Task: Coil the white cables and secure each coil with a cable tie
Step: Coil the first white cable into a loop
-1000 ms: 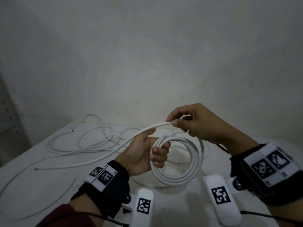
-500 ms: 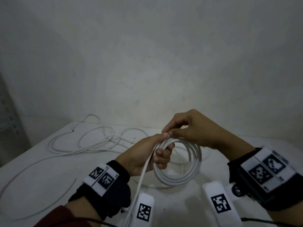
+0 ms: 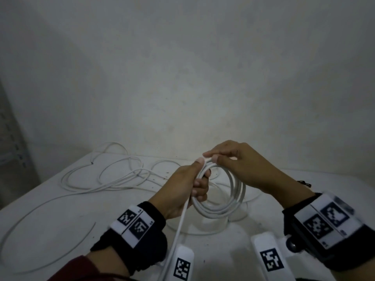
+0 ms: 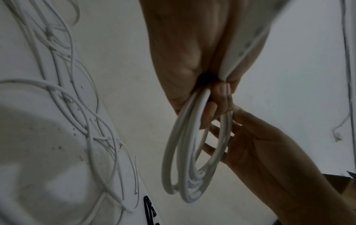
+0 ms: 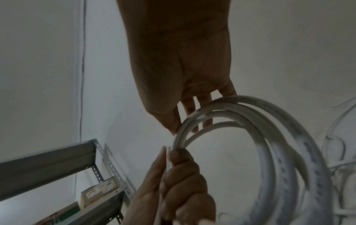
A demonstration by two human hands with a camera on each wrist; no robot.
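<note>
White cable coil (image 3: 227,201): light, springy. My left hand (image 3: 182,187) grips its gathered turns; my right hand (image 3: 233,165) pinches the top. Best held where turns bunch.

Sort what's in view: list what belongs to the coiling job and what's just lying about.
In the job:
- white coil
- left hand gripping it
- right hand pinching its top
- loose white cables

Lying about:
- metal shelf
- boxes on it
</note>
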